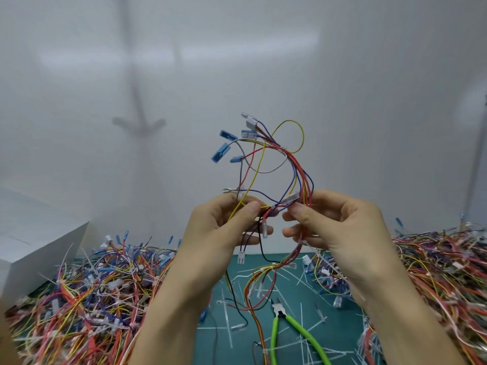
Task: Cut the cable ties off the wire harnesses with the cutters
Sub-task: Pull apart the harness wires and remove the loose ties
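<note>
Place: a workshop, as shown by the items below.
Bench (208,349): covered by a green cutting mat (338,326).
Stock: coloured wire harnesses (92,299) are heaped at both sides.
Tool: green-handled cutters (280,314) are laid on the mat.
Scrap: white ties (303,279) are scattered about.
Surround: plain white wall (237,61); white box (39,246) at left.

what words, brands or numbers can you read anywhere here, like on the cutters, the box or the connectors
No text can be read in this view.
Cutters: no brand or marking shows on the green handles or the head.
White box: only faint marks, too blurred to read.
Connectors and blue sleeves on the held wire harness: no print can be made out.
</note>
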A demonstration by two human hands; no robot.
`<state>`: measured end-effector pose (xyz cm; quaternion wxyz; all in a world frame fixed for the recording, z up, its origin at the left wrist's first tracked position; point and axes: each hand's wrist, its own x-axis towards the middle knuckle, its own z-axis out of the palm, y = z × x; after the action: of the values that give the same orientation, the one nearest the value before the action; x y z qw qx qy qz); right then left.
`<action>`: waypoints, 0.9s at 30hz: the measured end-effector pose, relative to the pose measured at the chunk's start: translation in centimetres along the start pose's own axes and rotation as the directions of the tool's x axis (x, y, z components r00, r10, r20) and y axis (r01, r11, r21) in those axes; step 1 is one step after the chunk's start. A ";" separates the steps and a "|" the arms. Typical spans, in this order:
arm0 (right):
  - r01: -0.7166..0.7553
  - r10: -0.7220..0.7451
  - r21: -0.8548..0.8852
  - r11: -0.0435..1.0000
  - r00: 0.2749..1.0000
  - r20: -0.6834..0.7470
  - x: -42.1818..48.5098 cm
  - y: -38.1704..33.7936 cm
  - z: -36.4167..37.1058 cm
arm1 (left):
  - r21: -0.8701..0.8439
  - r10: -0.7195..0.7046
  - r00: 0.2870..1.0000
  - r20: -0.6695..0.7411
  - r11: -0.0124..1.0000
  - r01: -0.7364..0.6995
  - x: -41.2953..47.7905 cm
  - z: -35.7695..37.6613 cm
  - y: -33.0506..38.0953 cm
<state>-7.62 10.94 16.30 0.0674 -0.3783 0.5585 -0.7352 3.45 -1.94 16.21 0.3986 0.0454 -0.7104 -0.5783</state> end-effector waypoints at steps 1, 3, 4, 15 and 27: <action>-0.003 0.003 -0.010 1.000 1.000 0.003 0.0 0.0 0.0 | 0.005 0.000 1.000 -0.011 1.000 0.000 0.0 0.2 0.0; -0.010 0.011 -0.051 0.999 1.000 0.023 0.0 0.0 -0.1 | 0.021 0.004 0.999 -0.040 1.000 -0.003 0.0 0.4 0.0; -0.020 0.022 -0.070 0.997 0.999 0.041 0.0 -0.1 -0.1 | 0.028 0.005 0.998 -0.059 1.000 -0.003 0.0 0.5 0.0; -0.041 0.052 -0.123 0.992 0.995 0.090 0.2 0.1 -0.7 | 0.034 -0.047 0.997 -0.061 0.998 0.049 0.3 -0.3 -0.5; -0.044 0.058 0.157 0.987 0.995 -0.087 0.4 0.2 -0.7 | 0.097 -0.145 0.945 0.294 0.988 0.122 -0.4 -2.0 -0.1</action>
<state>-8.43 11.20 16.27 0.0898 -0.3237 0.5115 -0.7909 4.91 -3.31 15.97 0.2439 0.0204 -0.7799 -0.5761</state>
